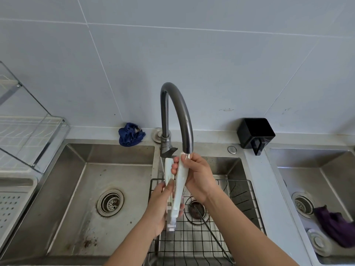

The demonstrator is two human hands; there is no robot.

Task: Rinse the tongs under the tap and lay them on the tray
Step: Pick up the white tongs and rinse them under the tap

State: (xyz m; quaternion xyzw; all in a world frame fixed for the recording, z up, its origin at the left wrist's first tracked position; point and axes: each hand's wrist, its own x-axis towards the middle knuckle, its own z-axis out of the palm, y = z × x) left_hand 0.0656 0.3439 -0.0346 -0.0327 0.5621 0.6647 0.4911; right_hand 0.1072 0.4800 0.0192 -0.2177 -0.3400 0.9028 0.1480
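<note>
The white tongs (179, 187) stood nearly upright beneath the spout of the tap (180, 112), above the wire rack (240, 208) in the sink; the fingers of the left hand (163, 206) curled round their lower end. The right hand (197, 175) pinched one upper arm between thumb and fingers; the tray (13, 204) lay far left.

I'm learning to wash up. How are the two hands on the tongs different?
The left hand holds the tongs low, near their joined end; the right hand holds them high, by the tap. The left thumb lies along one arm; the right fingers curl round the other. Both grip the tongs.
</note>
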